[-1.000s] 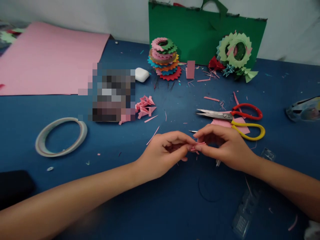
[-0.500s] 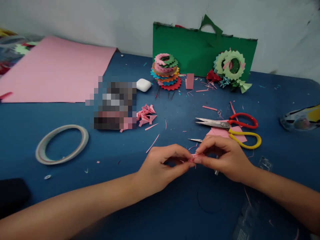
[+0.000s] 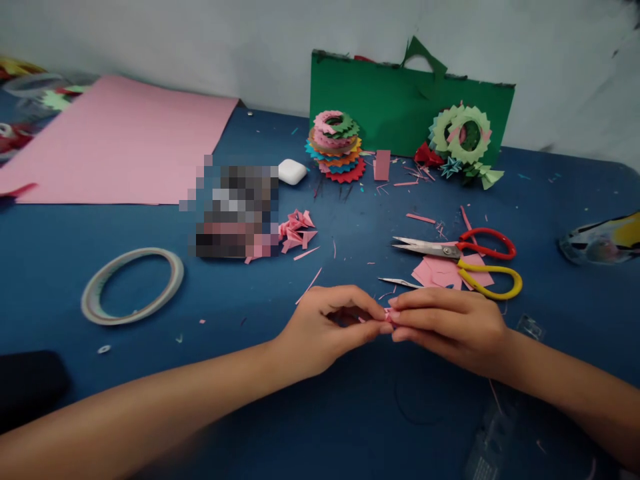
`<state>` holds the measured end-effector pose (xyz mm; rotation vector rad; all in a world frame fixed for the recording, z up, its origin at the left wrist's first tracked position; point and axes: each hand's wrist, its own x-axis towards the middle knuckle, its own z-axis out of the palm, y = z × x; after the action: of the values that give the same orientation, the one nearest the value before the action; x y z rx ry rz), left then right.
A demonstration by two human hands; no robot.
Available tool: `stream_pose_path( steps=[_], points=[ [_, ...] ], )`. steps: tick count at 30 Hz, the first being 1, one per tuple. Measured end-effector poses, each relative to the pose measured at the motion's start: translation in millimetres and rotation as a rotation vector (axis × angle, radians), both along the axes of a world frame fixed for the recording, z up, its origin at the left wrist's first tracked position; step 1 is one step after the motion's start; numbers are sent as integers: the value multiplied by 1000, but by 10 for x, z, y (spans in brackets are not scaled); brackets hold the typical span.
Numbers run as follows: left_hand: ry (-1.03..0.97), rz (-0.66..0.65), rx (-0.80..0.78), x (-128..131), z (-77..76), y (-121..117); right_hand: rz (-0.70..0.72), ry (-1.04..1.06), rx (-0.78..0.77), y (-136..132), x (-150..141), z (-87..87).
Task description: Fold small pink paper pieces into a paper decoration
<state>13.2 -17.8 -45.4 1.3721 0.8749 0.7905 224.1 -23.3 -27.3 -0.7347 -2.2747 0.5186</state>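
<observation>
You work at a blue bench [image 3: 310, 440], and I take the scissors [image 3: 451, 251] on it as landmark for all places. Far to the left of the scissors and behind them, a large pink sheet [image 3: 140, 143] lies on the bench. The green board [image 3: 385, 110] stands upright behind the scissors. Your left hand [image 3: 320, 337] is nearer to you than the scissors, on their left; its thumb and forefinger are curved and closed at the tips on a small pink piece [image 3: 388, 315] of paper. Your right hand [image 3: 457, 327] is just in front of the scissors, with fingers nearly straight and close together; their tips touch the same piece, but I cannot tell whether they grip it. The tape roll [image 3: 91, 293] lies well to the left of the scissors. Behind them on the left is a stack of zigzag rings [image 3: 345, 172]. Some pink papers [image 3: 435, 270] lie partly under the scissors. Folded pink pieces [image 3: 300, 230] and a white case [image 3: 292, 172] are also left of them. The small pink piece is in front of the blades, between your fingertips.
</observation>
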Motion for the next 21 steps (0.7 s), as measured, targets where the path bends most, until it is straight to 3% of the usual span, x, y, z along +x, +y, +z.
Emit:
stream_pose_path(
  steps=[3, 8, 12, 15, 21],
  points=[
    [-18, -24, -83, 13, 25, 14, -11, -15, 93, -16, 1, -15],
    [-1, -82, 12, 14, 64, 33, 22, -26, 116, -38, 4, -58],
    [-15, -66, 38, 14, 53, 30, -51, 77, -17, -46, -13, -102],
    [-57, -22, -51, 25, 40, 24, -90, 133, -114, -48, -33, -116],
    [-74, -2, -141, 30, 40, 22, -87, 89, 61, -47, -66, -128]
  ],
)
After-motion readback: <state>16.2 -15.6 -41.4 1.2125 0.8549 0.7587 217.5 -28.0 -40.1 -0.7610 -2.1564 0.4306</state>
